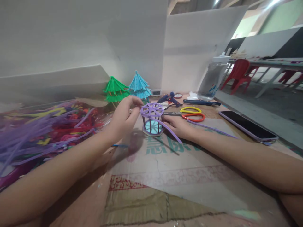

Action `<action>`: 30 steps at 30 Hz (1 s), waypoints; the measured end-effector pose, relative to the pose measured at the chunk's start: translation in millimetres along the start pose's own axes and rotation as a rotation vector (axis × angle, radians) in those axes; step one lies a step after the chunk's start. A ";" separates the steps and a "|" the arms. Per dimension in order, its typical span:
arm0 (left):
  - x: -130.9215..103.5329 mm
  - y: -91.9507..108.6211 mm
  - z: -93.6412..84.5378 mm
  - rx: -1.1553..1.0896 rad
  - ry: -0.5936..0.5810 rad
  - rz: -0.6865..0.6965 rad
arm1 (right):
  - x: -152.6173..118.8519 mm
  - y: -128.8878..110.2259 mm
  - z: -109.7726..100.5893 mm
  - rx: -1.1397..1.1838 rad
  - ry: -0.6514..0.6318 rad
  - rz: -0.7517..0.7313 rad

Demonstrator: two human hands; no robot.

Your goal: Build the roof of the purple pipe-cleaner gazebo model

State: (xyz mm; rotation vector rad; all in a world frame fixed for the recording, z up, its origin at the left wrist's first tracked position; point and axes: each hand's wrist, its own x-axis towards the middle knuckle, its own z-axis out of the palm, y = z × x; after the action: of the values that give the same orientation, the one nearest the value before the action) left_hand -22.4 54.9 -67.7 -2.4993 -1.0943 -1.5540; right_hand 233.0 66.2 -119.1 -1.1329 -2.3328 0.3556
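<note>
The frame stood upright on a printed sheet, between our two hands, its spoked purple top uppermost and its pale blue base showing between dark posts. A purple strip ran from the frame out to its near right, the end free. Our left hand was at the frame's upper left edge, thumb and fingers curled with only a narrow gap; we could not tell whether they pinched the rim. Our right hand lay low at the frame's right side, fingertips hidden, so we could not tell whether it gripped.

Beyond the frame, to its left, we had the green model and the blue model. Right of the frame lay the scissors, with the glue gun behind it to the right. The phone and the bottle were well to the frame's right, and a heap of strips spread well to its left.
</note>
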 end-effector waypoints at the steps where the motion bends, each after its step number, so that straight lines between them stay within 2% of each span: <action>1: 7.6 7.7 0.6 -0.003 -0.036 0.032 | 0.6 2.4 0.8 -0.013 0.010 0.022; 4: 20.7 25.4 6.1 0.004 -0.098 0.114 | 2.3 11.9 4.1 -0.032 0.042 0.052; 6: 20.4 28.8 9.2 -0.013 -0.121 0.095 | 3.0 17.3 5.7 -0.034 0.050 0.046; 9: 13.9 22.5 7.7 -0.014 -0.153 0.086 | 3.2 21.4 6.0 -0.027 0.043 0.030; 12: 10.0 13.2 0.3 0.096 -0.202 0.195 | 3.4 21.4 5.2 -0.011 0.040 0.032; 15: 10.5 8.9 -5.8 0.217 -0.195 0.292 | 3.7 18.8 5.0 -0.001 0.046 0.046; 18: 11.4 8.8 -7.1 0.246 -0.207 0.296 | 2.8 14.7 4.9 0.005 0.048 0.044; 24: 8.9 9.2 -3.8 0.338 -0.331 0.325 | 0.4 8.4 3.1 0.015 0.035 0.028; 30: 8.4 6.3 1.9 0.366 -0.251 0.454 | 0.8 6.1 1.0 0.013 0.023 0.016</action>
State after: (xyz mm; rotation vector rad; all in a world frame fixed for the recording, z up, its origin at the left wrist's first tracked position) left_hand -15.1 55.4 -59.9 -2.4864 -0.6742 -0.8596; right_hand 236.1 70.6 -122.3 -1.1440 -2.2993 0.3610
